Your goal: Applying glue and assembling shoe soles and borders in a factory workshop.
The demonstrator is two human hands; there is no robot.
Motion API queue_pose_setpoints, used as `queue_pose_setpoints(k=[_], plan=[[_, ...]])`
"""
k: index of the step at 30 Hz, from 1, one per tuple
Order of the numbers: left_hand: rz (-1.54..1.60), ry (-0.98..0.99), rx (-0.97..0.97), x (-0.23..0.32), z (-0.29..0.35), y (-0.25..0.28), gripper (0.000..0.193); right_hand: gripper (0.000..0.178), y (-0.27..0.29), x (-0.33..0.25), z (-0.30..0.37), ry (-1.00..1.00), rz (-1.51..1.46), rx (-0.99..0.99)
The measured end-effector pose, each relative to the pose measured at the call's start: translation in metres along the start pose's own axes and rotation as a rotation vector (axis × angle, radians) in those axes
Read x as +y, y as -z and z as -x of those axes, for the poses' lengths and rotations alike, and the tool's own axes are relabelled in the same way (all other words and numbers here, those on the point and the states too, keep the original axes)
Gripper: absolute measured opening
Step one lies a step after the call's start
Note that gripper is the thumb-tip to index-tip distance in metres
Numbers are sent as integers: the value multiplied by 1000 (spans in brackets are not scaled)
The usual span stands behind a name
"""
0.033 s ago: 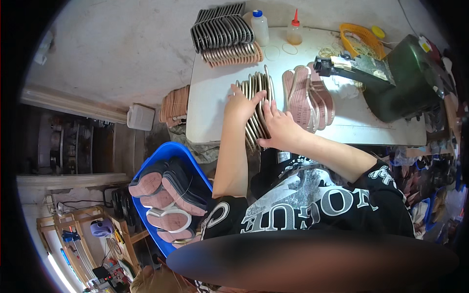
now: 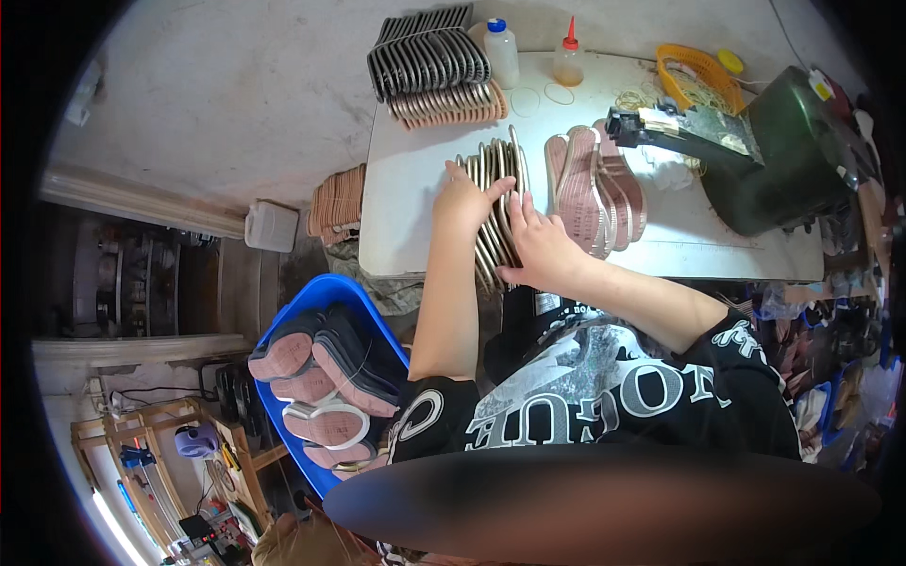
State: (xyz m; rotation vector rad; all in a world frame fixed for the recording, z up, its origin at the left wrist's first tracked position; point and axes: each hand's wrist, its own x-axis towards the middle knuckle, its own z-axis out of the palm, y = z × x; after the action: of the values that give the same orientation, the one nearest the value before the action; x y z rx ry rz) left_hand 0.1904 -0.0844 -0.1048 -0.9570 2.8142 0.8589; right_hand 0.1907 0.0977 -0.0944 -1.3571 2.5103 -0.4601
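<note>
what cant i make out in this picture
All in the head view:
Left palm: hidden by the back of the left hand.
Right palm: hidden by the back of the right hand.
Flat faces in the row of metallic-edged soles: mostly covered by neighbouring pieces and the hands.
Bottom of the blue tub: hidden under piled soles.
Upper shirt: covered by the dark blur at the lower edge.

Bright tabletop (image 2: 406,217), dim opening (image 2: 132,274) at left, blurry oval (image 2: 604,505) below, black fisheye rim
</note>
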Motion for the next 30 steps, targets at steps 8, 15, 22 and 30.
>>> queue_pose_setpoints(k=[8,15,22,30], plan=[[-51,232,-74,3,-20,-4,138,96,-9,26,11,1,-478,136],[-121,285,-60,52,-1,-3,132,83,-17,42,12,175,-467,234],[-216,244,-60,55,-9,-6,132,43,13,119,46,-213,-228,667],[-248,258,-153,64,-18,-14,131,61,-5,128,35,-342,-620,464]])
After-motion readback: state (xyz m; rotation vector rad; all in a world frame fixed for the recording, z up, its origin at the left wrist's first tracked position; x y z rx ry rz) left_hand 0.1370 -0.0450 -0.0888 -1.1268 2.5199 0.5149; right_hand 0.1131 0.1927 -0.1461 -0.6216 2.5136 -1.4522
